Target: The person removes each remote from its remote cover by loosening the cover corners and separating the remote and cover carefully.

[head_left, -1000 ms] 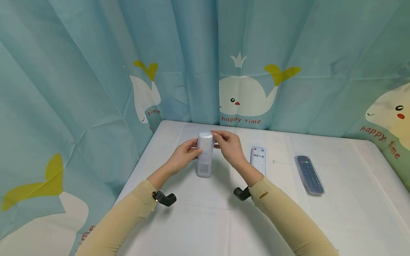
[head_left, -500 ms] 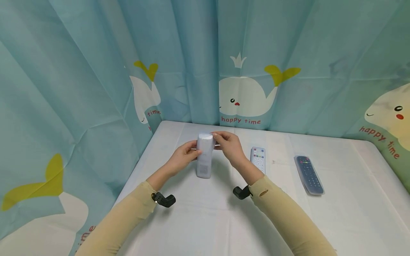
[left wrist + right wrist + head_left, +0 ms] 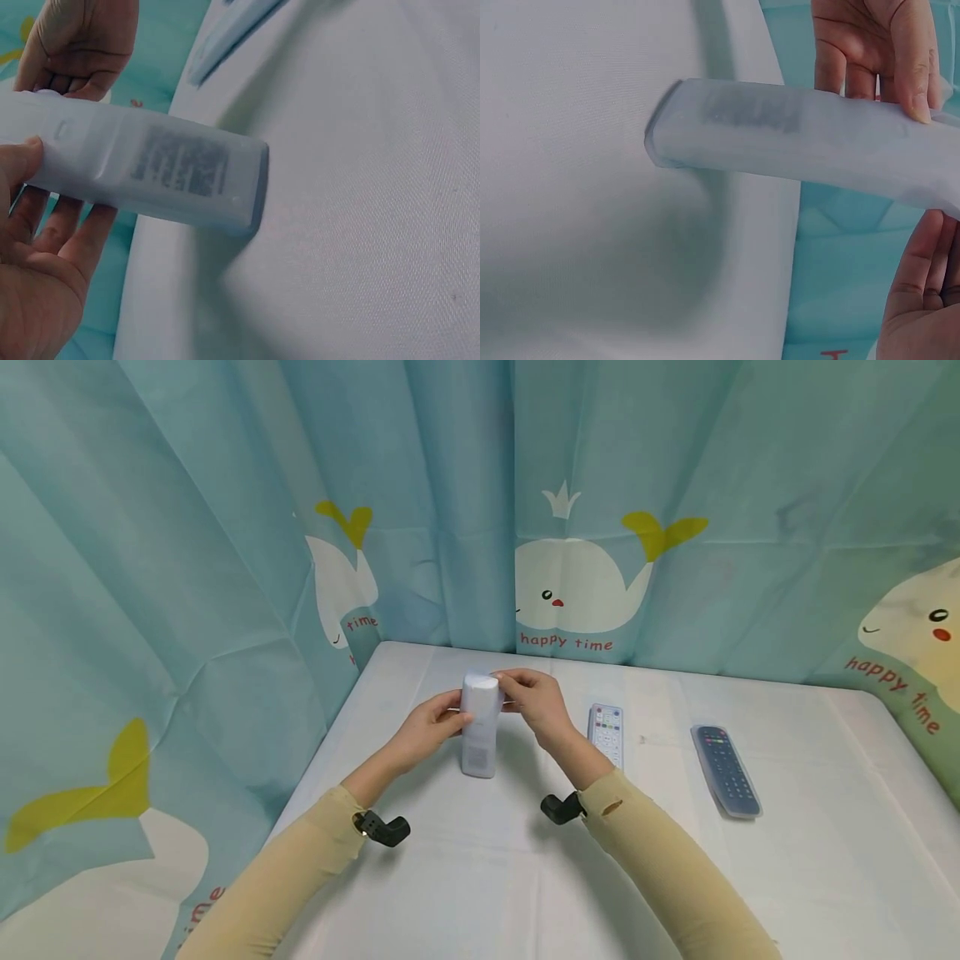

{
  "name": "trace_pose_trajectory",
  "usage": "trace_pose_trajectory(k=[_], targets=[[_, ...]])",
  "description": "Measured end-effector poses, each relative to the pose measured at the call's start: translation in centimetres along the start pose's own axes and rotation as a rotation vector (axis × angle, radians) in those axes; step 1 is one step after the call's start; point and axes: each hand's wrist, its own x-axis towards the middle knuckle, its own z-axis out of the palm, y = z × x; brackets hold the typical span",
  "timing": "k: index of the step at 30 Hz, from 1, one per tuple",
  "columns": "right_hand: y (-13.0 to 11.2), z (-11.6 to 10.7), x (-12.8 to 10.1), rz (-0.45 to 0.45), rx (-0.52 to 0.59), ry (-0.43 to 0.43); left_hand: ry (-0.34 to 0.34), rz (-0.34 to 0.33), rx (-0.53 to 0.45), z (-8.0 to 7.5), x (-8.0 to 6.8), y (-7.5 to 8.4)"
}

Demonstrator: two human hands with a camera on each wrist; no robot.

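Note:
A remote control (image 3: 478, 731) in a cloudy translucent sleeve stands nearly upright on the white table, its back turned toward me. A dark printed label (image 3: 184, 163) shows through the sleeve near the lower end. My left hand (image 3: 429, 725) grips its left side, thumb on the back face and fingers behind. At the upper right corner, my right hand (image 3: 538, 703) pinches the sleeve's top edge with thumb and fingers. From the right wrist, the sleeved remote (image 3: 757, 131) spans between both hands, and my right hand (image 3: 930, 300) is partly cut off by the frame.
Right of my hands lies a white remote (image 3: 606, 733) with coloured buttons, partly covered by my right forearm. Farther right rests a dark remote (image 3: 725, 771) in a clear sleeve. A blue whale-print curtain (image 3: 450, 510) hangs behind the white table (image 3: 465, 877).
The remote's top end has dipped slightly toward me, showing more of its end face. My right wrist has shifted a little left; both hands keep their hold.

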Motion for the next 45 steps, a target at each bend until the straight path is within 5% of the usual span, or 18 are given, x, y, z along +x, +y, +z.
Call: trace_pose_trajectory(k=[27,38,45], targets=[[0.8,1.0,1.0,0.037,-0.152,0.001,-0.075,0.030,-0.039,-0.6,-0.1,0.0],[1.0,1.0,1.2,0.150,-0.059,-0.059,-0.069,0.040,-0.034,-0.7,-0.4,0.0],[0.4,0.2,1.1,0.029,-0.007,-0.069,-0.027,0.026,-0.001,-0.2,-0.2,0.0]])
